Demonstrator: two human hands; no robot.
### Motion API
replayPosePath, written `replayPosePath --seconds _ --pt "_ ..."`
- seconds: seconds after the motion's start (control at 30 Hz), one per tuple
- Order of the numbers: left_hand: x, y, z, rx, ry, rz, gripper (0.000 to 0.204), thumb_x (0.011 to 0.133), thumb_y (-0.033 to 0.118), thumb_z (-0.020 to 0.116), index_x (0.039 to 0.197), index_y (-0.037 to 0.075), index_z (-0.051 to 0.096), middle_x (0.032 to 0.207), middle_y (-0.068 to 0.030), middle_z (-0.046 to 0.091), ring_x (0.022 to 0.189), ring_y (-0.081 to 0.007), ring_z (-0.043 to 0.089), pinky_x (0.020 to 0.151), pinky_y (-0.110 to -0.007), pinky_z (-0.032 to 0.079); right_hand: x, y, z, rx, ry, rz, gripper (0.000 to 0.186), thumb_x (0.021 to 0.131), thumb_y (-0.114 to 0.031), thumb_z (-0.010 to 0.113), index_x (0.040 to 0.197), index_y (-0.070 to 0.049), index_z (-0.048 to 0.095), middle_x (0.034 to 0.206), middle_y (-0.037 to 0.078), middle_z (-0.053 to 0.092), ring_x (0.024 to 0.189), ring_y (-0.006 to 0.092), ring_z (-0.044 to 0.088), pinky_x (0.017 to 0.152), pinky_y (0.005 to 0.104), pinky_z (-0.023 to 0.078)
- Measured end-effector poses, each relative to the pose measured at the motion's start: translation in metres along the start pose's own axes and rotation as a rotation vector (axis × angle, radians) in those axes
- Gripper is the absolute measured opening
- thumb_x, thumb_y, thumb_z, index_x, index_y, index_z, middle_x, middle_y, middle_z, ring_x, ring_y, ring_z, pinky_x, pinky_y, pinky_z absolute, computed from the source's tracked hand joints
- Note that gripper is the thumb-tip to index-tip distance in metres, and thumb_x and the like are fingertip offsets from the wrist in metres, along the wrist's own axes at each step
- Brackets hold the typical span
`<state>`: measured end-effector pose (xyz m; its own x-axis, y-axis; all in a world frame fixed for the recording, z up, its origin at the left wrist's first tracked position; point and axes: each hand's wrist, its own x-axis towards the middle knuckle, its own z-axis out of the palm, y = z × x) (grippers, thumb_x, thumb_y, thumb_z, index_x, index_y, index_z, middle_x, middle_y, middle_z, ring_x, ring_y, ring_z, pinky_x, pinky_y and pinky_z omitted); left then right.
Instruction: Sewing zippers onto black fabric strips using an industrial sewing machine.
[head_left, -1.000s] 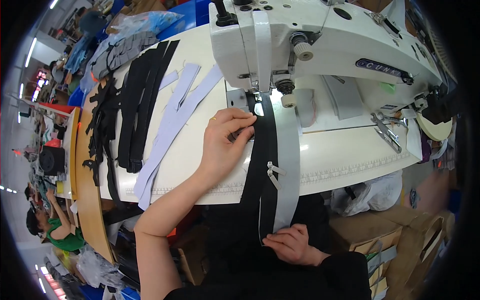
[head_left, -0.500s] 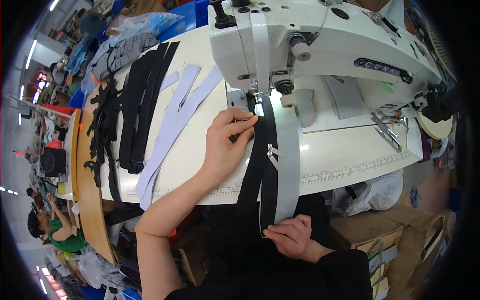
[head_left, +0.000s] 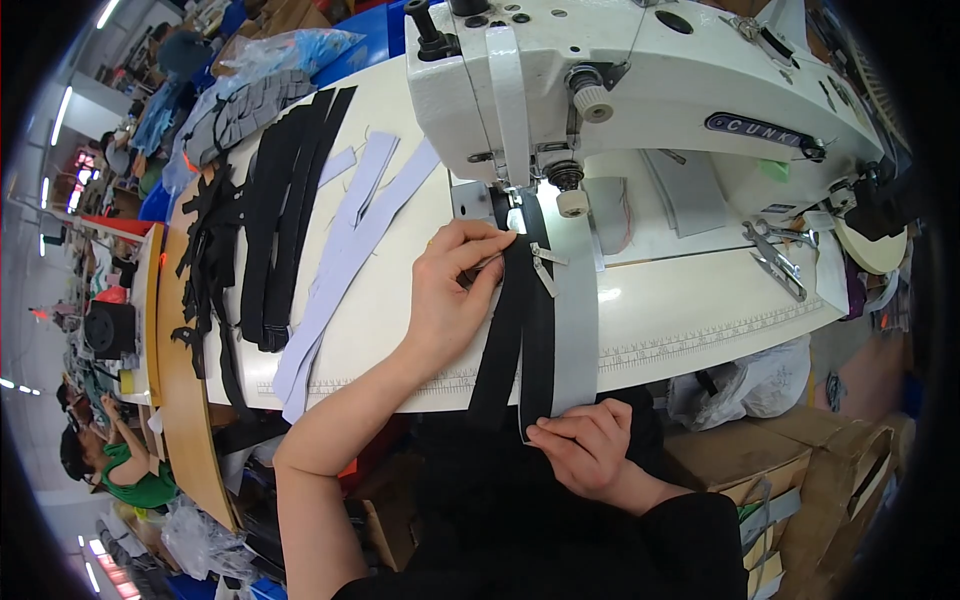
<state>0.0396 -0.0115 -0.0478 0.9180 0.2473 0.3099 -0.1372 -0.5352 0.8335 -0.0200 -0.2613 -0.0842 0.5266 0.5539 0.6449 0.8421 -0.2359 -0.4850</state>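
Note:
A black zipper strip (head_left: 538,345) lies along a grey fabric strip (head_left: 575,335) under the needle area of a white sewing machine (head_left: 640,90). Two silver zipper pulls (head_left: 543,265) sit on it a little below the presser foot. My left hand (head_left: 455,280) pinches the edge of a black fabric strip (head_left: 502,350) just in front of the foot, thumb and forefinger closed together. At the near table edge my right hand (head_left: 585,450) grips the lower end of the zipper strip and the grey strip. My right fingertips partly cover that end.
Black strips (head_left: 285,220) and pale lilac strips (head_left: 345,250) lie to the left. Scissors (head_left: 778,265) and a wrench (head_left: 785,235) rest at the right. A ruler tape (head_left: 700,340) runs along the table's front edge. Cardboard boxes (head_left: 740,450) stand below right.
The zipper strip with its pulls has moved away from me toward the needle. My right hand has risen with the strip's end, while my left hand stays nearly in place.

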Motion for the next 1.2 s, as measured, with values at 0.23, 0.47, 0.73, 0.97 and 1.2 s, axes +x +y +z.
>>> replayPosePath --seconds 0.23,0.47,0.73,0.97,1.2 --pt "0.000 -0.003 -0.001 0.018 0.005 0.032 0.026 0.090 -0.009 0.068 0.112 0.000 0.077 0.117 -0.0106 0.070 0.095 -0.0207 0.070 0.081 -0.029 0.058 0.020 0.005 0.000 -0.054 0.033 0.007 0.021 0.079 -0.012 0.083 0.099 -0.011 0.078 0.095 -0.004 0.071 0.081 0.0146 0.063 0.079 0.0335 0.038" --pt "0.000 0.002 -0.001 -0.036 -0.016 -0.040 0.026 0.092 -0.007 0.067 0.115 0.000 0.077 0.119 -0.0099 0.069 0.092 -0.0186 0.069 0.078 -0.028 0.057 0.038 0.008 -0.001 -0.056 -0.005 0.044 0.021 0.077 -0.010 0.083 0.098 -0.010 0.078 0.095 -0.002 0.070 0.082 0.0169 0.063 0.080 0.0355 0.040" --pt "0.000 0.000 -0.003 -0.044 -0.047 -0.034 0.030 0.091 -0.010 0.063 0.117 0.000 0.077 0.124 -0.0120 0.068 0.114 -0.0214 0.066 0.096 -0.029 0.051 0.053 0.014 -0.002 -0.100 -0.030 0.074 0.020 0.077 -0.007 0.081 0.097 -0.009 0.077 0.093 -0.001 0.069 0.085 0.0181 0.063 0.083 0.0365 0.040" --pt "-0.001 0.003 0.000 -0.116 -0.025 -0.080 0.031 0.091 -0.009 0.065 0.117 0.001 0.077 0.121 -0.0121 0.070 0.118 -0.0232 0.065 0.098 -0.031 0.051 0.064 0.019 0.001 -0.084 -0.035 0.104 0.019 0.077 -0.006 0.079 0.095 -0.009 0.076 0.091 -0.001 0.068 0.086 0.0181 0.062 0.085 0.0372 0.039" --pt "-0.001 -0.001 -0.002 -0.069 -0.014 -0.042 0.029 0.090 -0.009 0.066 0.114 0.001 0.078 0.120 -0.0117 0.070 0.118 -0.0237 0.065 0.098 -0.032 0.051 0.067 0.020 0.002 -0.102 -0.023 0.102 0.019 0.076 -0.005 0.078 0.095 -0.009 0.076 0.091 -0.001 0.068 0.085 0.0185 0.062 0.085 0.0380 0.039"
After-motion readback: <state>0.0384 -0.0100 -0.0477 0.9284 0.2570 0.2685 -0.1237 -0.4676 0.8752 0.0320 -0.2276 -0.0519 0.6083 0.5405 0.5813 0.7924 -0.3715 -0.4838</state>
